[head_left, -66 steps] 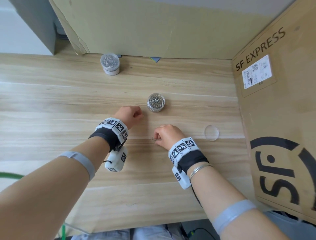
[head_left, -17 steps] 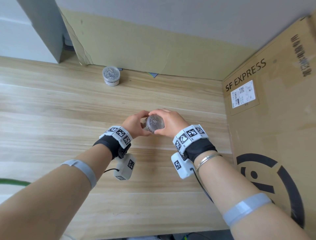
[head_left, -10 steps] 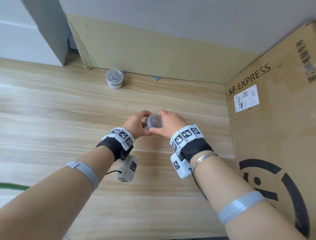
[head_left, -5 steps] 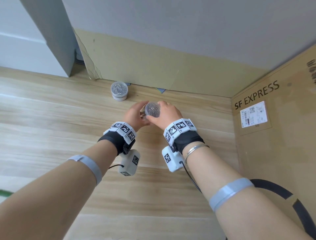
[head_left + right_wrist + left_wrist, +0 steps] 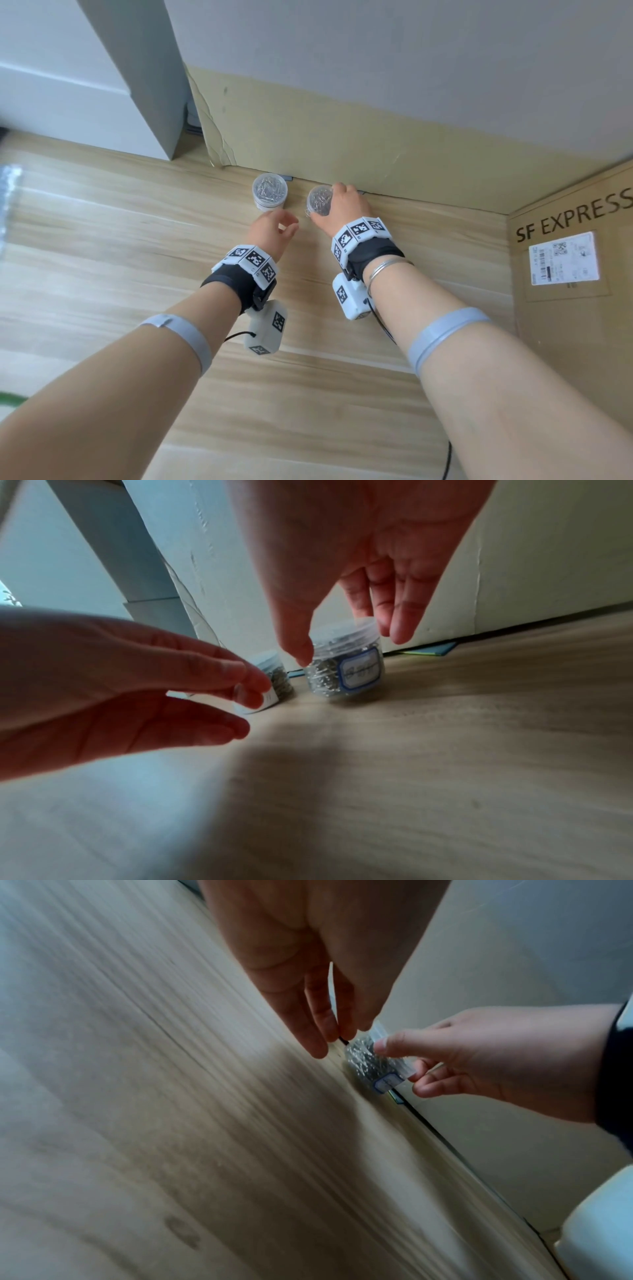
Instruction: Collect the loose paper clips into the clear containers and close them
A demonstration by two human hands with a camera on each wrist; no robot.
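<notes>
Wooden table (image 5: 102,274). Cardboard sheet (image 5: 342,144) stands along the far edge; an SF EXPRESS box (image 5: 568,308) walls off the right side. A grey post (image 5: 144,68) stands at far left of the cardboard. A blue-green scrap (image 5: 428,649) pokes out under the cardboard, just right of the jars.

Two clear jars of paper clips stand side by side at the far edge, close to the cardboard, apart from each other. Left jar (image 5: 269,191): upright, lid on, untouched. Right jar (image 5: 319,201): lid on, blue-bordered label facing near, base on the table in the right wrist view.

Right hand (image 5: 344,209) reaches from above, arm stretched far; thumb on the jar's left side, fingers (image 5: 399,615) down over the lid's right rim, clasping the right jar.

Left hand (image 5: 272,228) hovers just near of the left jar, fingers loosely bent, parted, holding nothing; its fingertips overlap that jar in the right wrist view, contact unclear.
</notes>
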